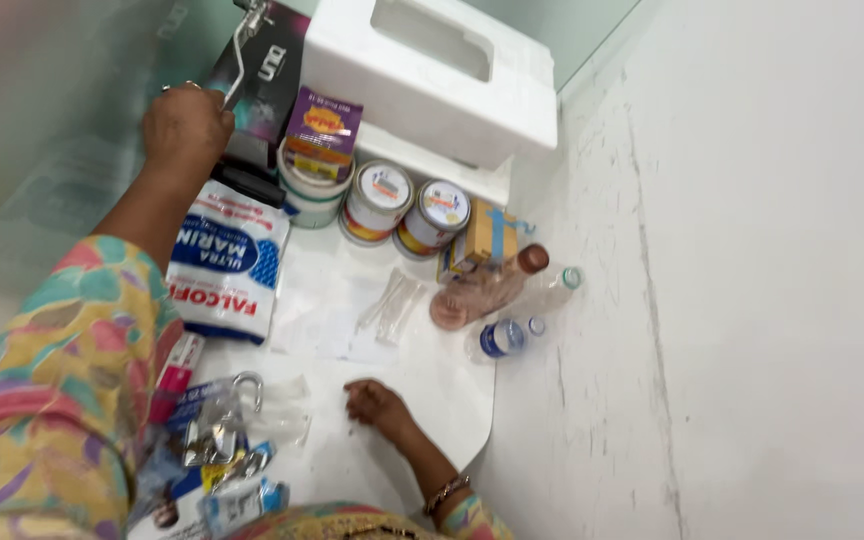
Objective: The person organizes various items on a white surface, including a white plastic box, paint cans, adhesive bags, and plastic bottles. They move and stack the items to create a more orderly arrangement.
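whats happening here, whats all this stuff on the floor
A person in a colourful patterned sleeve crouches over a white board strewn with supplies. The left hand grips the metal handle of a paint roller at the far edge. The right hand rests fingertips down on the board, holding nothing. Between them lie a white and blue bag, three small tins, plastic bottles and a foam block.

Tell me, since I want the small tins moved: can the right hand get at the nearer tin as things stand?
Probably yes. The right hand rests low on the white board, and between it and the tin lie only flat clear plastic sleeves. The bottles lie off to the side.
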